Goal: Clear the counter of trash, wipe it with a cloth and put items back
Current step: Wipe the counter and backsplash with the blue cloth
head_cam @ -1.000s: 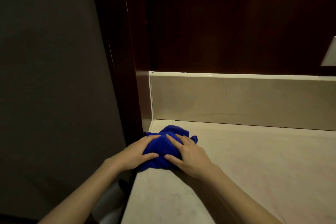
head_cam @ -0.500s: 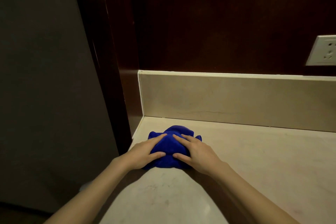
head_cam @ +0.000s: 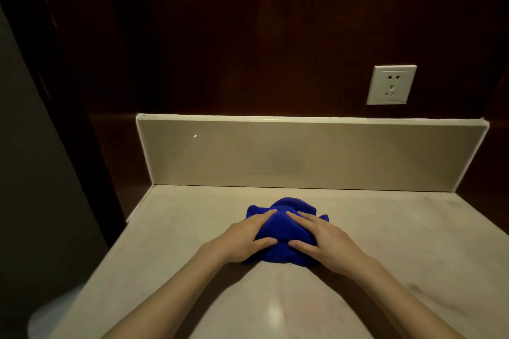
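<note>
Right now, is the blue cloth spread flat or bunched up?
Bunched up: the cloth sits in a rumpled mound on the counter, pressed under both hands.

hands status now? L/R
Left hand: open, fingers flat, pressing the cloth on the counter.
Right hand: open, fingers flat, pressing the same cloth.

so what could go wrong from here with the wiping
1. The blue cloth is bunched into a lump under the left hand and right hand, so each pass may miss strips of the counter.
2. The seam under the backsplash and the corners could go unwiped.
3. A damp cloth swung high might near the wall socket.
</note>
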Demonstrator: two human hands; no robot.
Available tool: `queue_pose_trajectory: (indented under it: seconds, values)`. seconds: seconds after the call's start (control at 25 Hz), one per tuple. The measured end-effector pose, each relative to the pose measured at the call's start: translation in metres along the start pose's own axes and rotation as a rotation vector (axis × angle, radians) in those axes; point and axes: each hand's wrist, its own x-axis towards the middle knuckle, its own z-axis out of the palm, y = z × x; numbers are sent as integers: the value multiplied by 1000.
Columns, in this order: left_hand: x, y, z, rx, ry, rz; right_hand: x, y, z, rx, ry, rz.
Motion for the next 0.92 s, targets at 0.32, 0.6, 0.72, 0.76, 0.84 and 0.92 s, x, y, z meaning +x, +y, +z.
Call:
queue_pose_trajectory:
  seconds: [0.32, 0.6, 0.72, 0.76, 0.84, 0.92]
  values:
    - [46, 41, 35, -27, -43, 138, -40, 57, -21, 120, 28, 115]
    - [45, 22, 32, -19, -58, 185, -39, 41, -8, 113, 60, 149]
    - [34, 7, 20, 0, -70, 197, -37, 20, 0, 94, 55, 144]
    - [27, -1, 14, 0, -71, 201, -35, 9, 4, 83, 59, 141]
    - [11, -18, 2, -5, -71, 204, -28, -14, 14, 51, 67, 128]
    - [-7, -38, -13, -10, -62, 190, -18, -40, 24, 15, 75, 107]
